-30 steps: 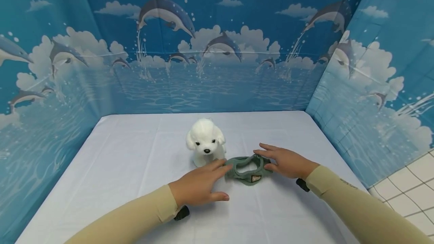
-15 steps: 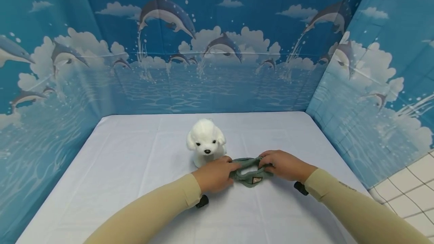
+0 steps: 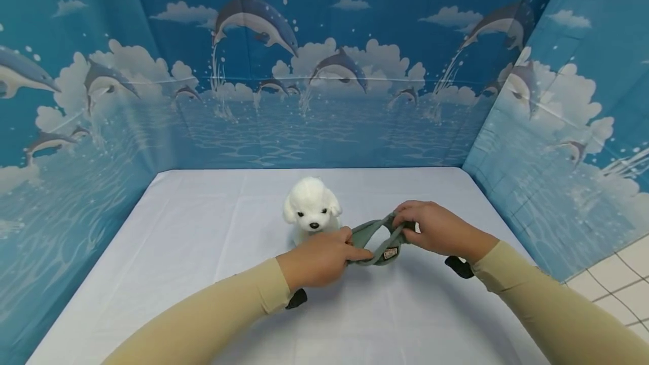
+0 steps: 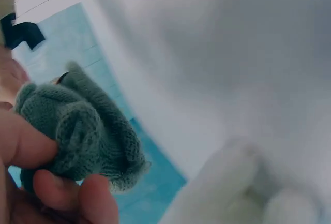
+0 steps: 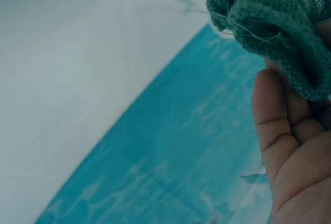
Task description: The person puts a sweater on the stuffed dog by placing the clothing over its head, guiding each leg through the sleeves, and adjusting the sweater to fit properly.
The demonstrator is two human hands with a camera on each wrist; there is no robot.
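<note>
Gripping the green knitted garment (image 4: 88, 131) with left hand (image 3: 321, 259) at its nine o'clock, with right hand (image 3: 443, 231) at two o'clock. Having white plush dog (image 3: 311, 205) near, at ten o'clock.

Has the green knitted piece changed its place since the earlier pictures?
Yes. In the head view, the green knitted piece is now higher in the picture, closer to the far edge of the white-covered table.

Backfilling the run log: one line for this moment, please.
left hand: grips green knit garment | right hand: grips it too | white plush dog: upright on white table, behind left hand
</note>
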